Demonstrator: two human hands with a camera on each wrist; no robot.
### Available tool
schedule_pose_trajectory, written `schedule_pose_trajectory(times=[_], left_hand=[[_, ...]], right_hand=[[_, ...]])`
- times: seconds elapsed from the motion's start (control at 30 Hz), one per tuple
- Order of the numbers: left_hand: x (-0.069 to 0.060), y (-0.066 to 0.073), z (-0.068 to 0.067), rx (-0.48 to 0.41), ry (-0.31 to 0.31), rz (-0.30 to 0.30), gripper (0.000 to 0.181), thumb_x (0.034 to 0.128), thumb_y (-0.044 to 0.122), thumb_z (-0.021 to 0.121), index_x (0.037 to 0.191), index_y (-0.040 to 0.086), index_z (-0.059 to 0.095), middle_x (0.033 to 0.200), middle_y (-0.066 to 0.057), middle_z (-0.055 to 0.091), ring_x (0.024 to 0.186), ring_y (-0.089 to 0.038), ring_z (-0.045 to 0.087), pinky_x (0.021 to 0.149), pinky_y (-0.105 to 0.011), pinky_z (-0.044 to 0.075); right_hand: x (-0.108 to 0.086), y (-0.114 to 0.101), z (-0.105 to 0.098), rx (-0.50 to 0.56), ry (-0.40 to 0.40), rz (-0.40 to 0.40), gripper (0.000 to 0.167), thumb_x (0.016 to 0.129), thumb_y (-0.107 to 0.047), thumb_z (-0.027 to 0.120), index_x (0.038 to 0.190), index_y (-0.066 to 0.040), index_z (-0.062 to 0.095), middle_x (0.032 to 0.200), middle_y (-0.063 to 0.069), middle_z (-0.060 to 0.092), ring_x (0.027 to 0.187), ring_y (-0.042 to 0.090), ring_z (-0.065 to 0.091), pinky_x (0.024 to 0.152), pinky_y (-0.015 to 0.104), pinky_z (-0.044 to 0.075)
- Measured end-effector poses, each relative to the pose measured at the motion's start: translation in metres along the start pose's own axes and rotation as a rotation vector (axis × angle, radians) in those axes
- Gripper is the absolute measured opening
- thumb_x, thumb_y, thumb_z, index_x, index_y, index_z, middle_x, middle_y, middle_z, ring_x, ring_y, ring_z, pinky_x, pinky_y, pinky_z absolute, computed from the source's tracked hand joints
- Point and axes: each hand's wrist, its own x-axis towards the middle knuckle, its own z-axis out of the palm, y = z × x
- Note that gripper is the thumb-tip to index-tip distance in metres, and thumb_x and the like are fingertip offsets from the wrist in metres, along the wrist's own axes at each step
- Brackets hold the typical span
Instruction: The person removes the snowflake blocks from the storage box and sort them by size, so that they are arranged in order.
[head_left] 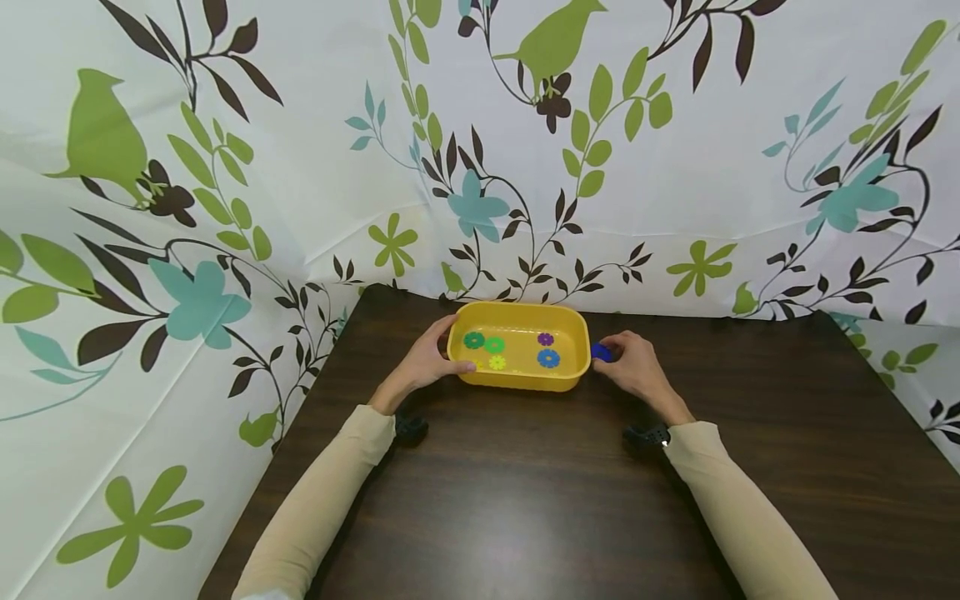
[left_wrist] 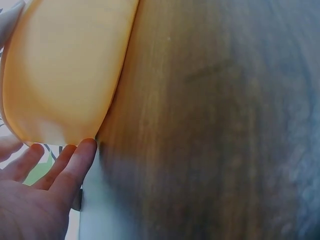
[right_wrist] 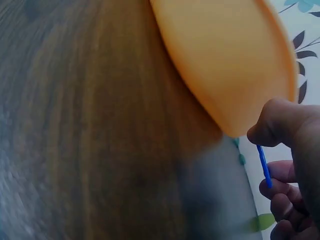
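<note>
A yellow tray [head_left: 525, 382] stands near the far edge of the table, with several small flower-shaped discs lying in it, among them a blue disc [head_left: 549, 358] and a purple disc [head_left: 546, 339]. My left hand [head_left: 424, 360] grips the tray's left end, thumb over the near rim; in the left wrist view the fingertips of the left hand [left_wrist: 47, 187] touch the tray's end [left_wrist: 65, 75]. At the tray's right end, my right hand [head_left: 636, 365] pinches a dark blue disc [head_left: 602, 352]. The right wrist view shows this blue disc [right_wrist: 264, 166] edge-on between thumb and fingers.
The dark wooden table [head_left: 510, 483] extends in front of the tray and to both sides. Behind it hangs a white cloth [head_left: 300, 167] with printed leaves, birds and flowers, close to the tray's far side. Dark bands are on both wrists.
</note>
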Motion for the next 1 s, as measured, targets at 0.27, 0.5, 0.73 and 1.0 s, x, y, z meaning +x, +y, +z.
schedule_pose_trajectory(times=[0.27, 0.5, 0.73, 1.0], left_hand=[[0.0, 0.0, 0.001, -0.026, -0.001, -0.01, 0.111, 0.0848, 0.034, 0.094, 0.174, 0.018, 0.03, 0.165, -0.015, 0.046, 0.131, -0.035, 0.056, 0.098, -0.039, 0.06], [0.0, -0.002, 0.001, -0.03, -0.005, -0.018, 0.11, 0.086, 0.034, 0.093, 0.174, 0.02, 0.029, 0.17, -0.014, 0.041, 0.137, -0.036, 0.054, 0.098, -0.039, 0.061], [0.0, -0.001, 0.001, -0.065, -0.017, -0.018, 0.11, 0.0862, 0.032, 0.094, 0.175, 0.022, 0.029, 0.172, -0.014, 0.039, 0.137, -0.037, 0.057, 0.101, -0.043, 0.064], [0.0, -0.003, 0.0, -0.079, -0.019, -0.013, 0.111, 0.0858, 0.034, 0.094, 0.175, 0.021, 0.028, 0.17, -0.016, 0.04, 0.135, -0.038, 0.061, 0.103, -0.046, 0.064]], right_hand=[[0.003, 0.002, 0.01, -0.029, -0.054, -0.012, 0.042, 0.089, -0.02, 0.086, 0.118, 0.009, 0.077, 0.114, 0.025, 0.071, 0.101, 0.038, 0.067, 0.094, 0.054, 0.06], [0.004, 0.003, 0.012, -0.051, -0.067, -0.028, 0.04, 0.089, -0.022, 0.085, 0.115, 0.007, 0.078, 0.109, 0.023, 0.069, 0.097, 0.034, 0.064, 0.087, 0.045, 0.056], [0.006, 0.004, 0.009, -0.031, -0.116, 0.017, 0.041, 0.093, -0.023, 0.084, 0.121, 0.006, 0.078, 0.115, 0.023, 0.068, 0.105, 0.038, 0.067, 0.096, 0.055, 0.059], [0.006, 0.004, 0.008, -0.01, -0.14, 0.011, 0.043, 0.095, -0.023, 0.084, 0.125, 0.006, 0.077, 0.117, 0.024, 0.069, 0.108, 0.039, 0.068, 0.098, 0.058, 0.059]])
